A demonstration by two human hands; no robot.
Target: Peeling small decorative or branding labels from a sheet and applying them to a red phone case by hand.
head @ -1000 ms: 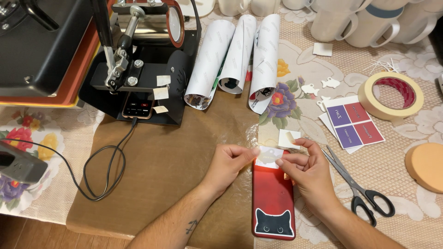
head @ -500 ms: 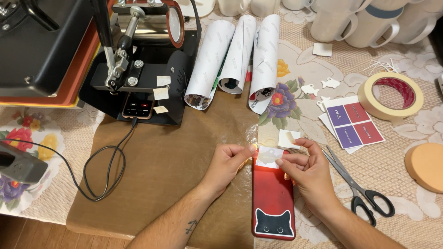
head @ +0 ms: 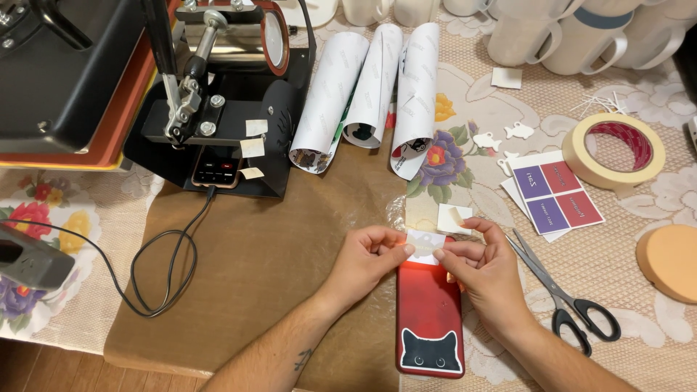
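A red phone case [head: 428,308] with a black cat face at its near end lies flat on brown paper [head: 254,261]. My left hand [head: 370,258] and my right hand [head: 483,265] meet at its far end. Both pinch a small pale translucent strip [head: 423,242] that lies across the case's top edge. A bit of tape also clings to a finger of my right hand. Just beyond the fingers lie small cream paper squares [head: 435,216] on a crinkled clear film.
A black heat press [head: 218,109] with its cable [head: 163,268] stands at the back left. Three rolled printed sheets [head: 370,87] lie beyond the hands. Scissors [head: 563,297], a masking tape roll [head: 613,149], purple and red cards [head: 555,196], an orange round pad [head: 668,261] and white mugs [head: 566,36] are at right.
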